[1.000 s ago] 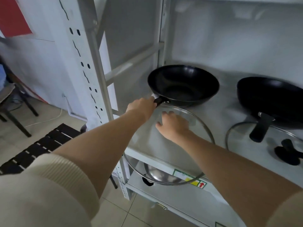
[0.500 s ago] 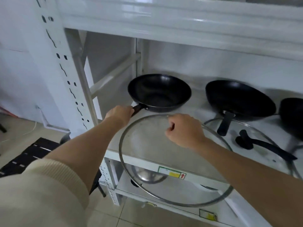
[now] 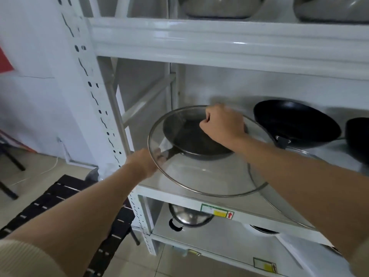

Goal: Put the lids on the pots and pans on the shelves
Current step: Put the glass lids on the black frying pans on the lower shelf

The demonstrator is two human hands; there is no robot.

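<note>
A black wok (image 3: 199, 142) sits at the left end of the middle shelf (image 3: 179, 190). My left hand (image 3: 145, 162) grips its handle at the shelf's front edge. My right hand (image 3: 221, 124) is closed on the knob of a large glass lid (image 3: 199, 176), holding it tilted over the wok, the lid's near rim hanging lower, past the shelf front. A second black wok (image 3: 295, 124) stands to the right, with another glass lid (image 3: 299, 151) lying in front of it.
A white perforated upright (image 3: 93, 92) stands left of my left arm. The upper shelf beam (image 3: 219, 43) runs close above, with lidded pots on top. A steel pot (image 3: 189, 214) sits on the lower shelf. A black slatted stool (image 3: 60, 196) is on the floor at left.
My right hand has lifted the glass lid up and back, from in front of the wok to over it. My left hand stays on the handle. The view has tilted upward.
</note>
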